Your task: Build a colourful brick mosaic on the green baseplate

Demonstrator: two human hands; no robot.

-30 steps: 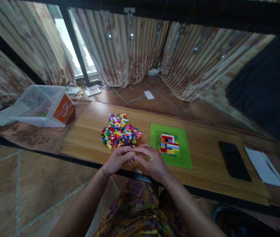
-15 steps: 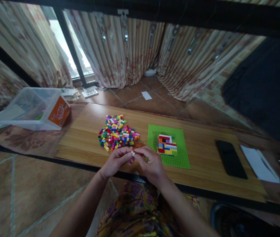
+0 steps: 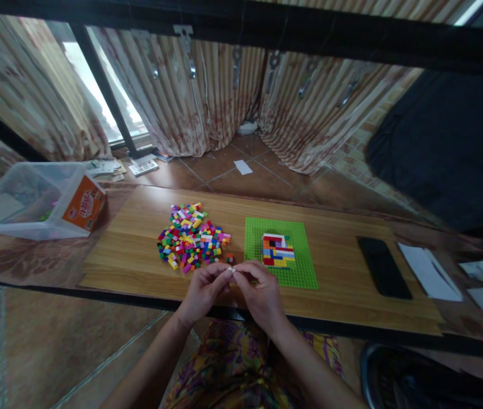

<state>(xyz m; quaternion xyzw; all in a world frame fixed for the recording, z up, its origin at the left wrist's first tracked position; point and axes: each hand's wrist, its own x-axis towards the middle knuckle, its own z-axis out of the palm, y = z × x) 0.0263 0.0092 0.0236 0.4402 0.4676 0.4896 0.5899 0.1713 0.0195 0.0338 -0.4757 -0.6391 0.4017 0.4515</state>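
Note:
My left hand [image 3: 207, 288] and my right hand [image 3: 261, 289] meet over the table's front edge, fingertips pinched together. Between them is a small white brick [image 3: 232, 270], mostly covered by the fingers; whether it is one piece or two I cannot tell. Just beyond the fingertips lies a brown-orange brick [image 3: 229, 258] on the wood. A heap of small coloured bricks [image 3: 194, 241] is spread to the left of it. To the right, a green baseplate [image 3: 305, 272] carries a multicoloured brick build [image 3: 278, 251] with a dark gap near its far left part.
A clear plastic bin [image 3: 32, 227] with an orange label stands at the table's left end. On the right lie a black phone [image 3: 384, 267] and white paper [image 3: 429, 271]. Beyond the table hang striped curtains [image 3: 207, 108]. A dark rounded object [image 3: 412, 380] is at the lower right.
The view has shifted, so the table's contents appear further left. My hands stay together on the white brick, fingertips now closer together. The green bit seen by my right hand no longer shows.

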